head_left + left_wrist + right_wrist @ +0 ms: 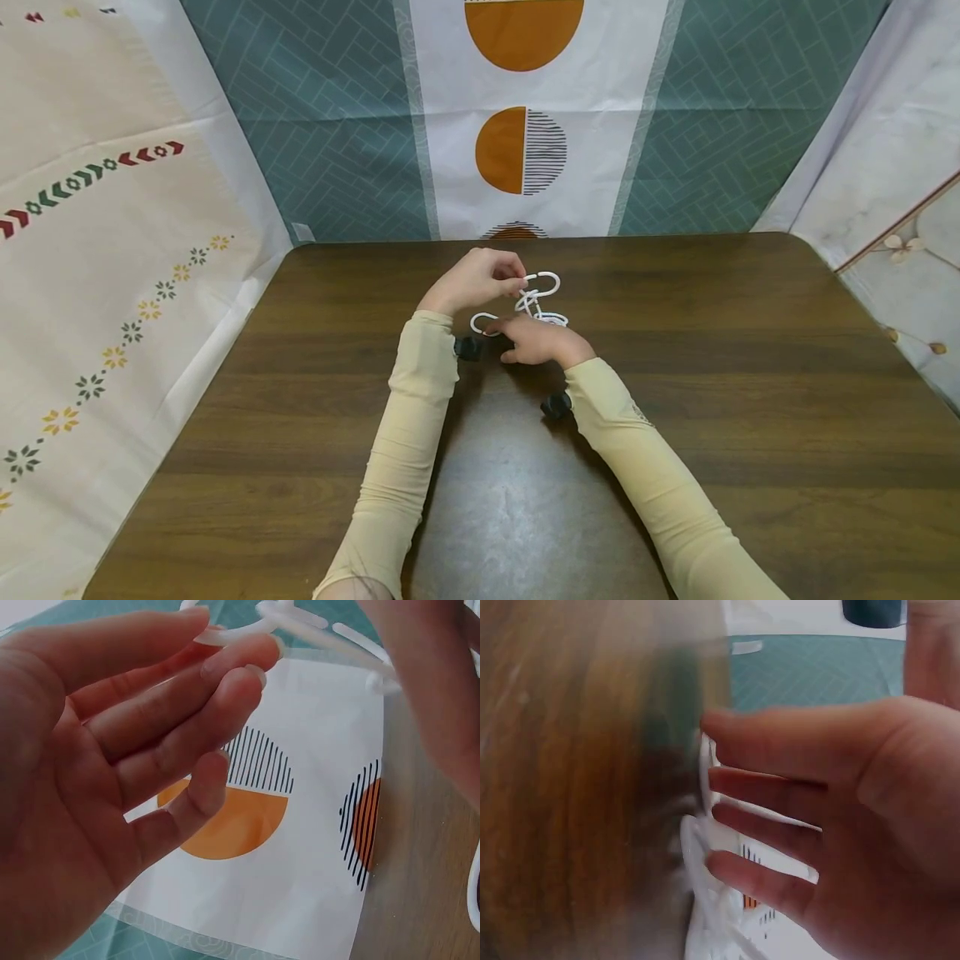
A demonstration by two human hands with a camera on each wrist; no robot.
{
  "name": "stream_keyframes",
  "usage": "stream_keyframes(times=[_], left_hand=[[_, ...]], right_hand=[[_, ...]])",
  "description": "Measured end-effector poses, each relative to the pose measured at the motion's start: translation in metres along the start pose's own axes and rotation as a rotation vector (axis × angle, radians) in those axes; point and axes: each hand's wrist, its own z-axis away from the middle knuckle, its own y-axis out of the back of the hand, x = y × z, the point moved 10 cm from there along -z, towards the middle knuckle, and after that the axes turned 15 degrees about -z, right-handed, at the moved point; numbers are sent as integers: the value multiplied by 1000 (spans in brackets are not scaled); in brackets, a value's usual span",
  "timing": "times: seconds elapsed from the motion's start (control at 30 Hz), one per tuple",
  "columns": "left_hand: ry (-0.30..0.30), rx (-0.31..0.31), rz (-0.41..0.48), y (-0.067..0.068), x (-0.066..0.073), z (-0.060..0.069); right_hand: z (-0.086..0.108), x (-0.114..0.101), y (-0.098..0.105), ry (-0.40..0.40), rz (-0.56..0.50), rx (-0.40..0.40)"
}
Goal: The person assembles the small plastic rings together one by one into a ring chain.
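Observation:
My left hand pinches a white C-shaped plastic ring between thumb and forefinger, lifted over the far part of the table. Beneath it hang or lie several more white rings, linked or tangled together; which link to which cannot be told. Just below, my right hand reaches left over the table with its fingers fairly straight. Its fingertips touch another white ring lying on the table. In the right wrist view, the fingers stand apart beside a white ring. The left palm faces its wrist camera.
The brown wooden table extends around both arms. A patterned teal and white cloth hangs behind its far edge, with pale cloths on either side. Small black wrist cameras sit under the sleeves, close to the tabletop.

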Motion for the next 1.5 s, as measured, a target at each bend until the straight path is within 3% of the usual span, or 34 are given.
stream_keyframes(times=[0.17,0.4,0.57,0.77,0.9,1.27,1.4,1.5], left_hand=[[-37,-18,-21,-2,3,-1],[-62,-27,-21,-3,6,0],[-55,-55,-32,-7,4,1],[-53,-91,-40,-10,3,1],[-56,-97,-46,-11,3,2],[-56,-100,-56,-10,1,2],[-60,-99,-62,-10,1,2],[-64,-100,-70,-11,2,1]], right_hand=[[-2,13,6,-70,52,81],[-1,22,6,-143,35,86],[0,15,3,-51,31,52],[9,5,6,108,-111,-12],[16,4,13,110,-198,-32],[32,1,23,74,-290,-115],[41,0,41,75,-309,-57],[48,0,60,74,-337,62]])
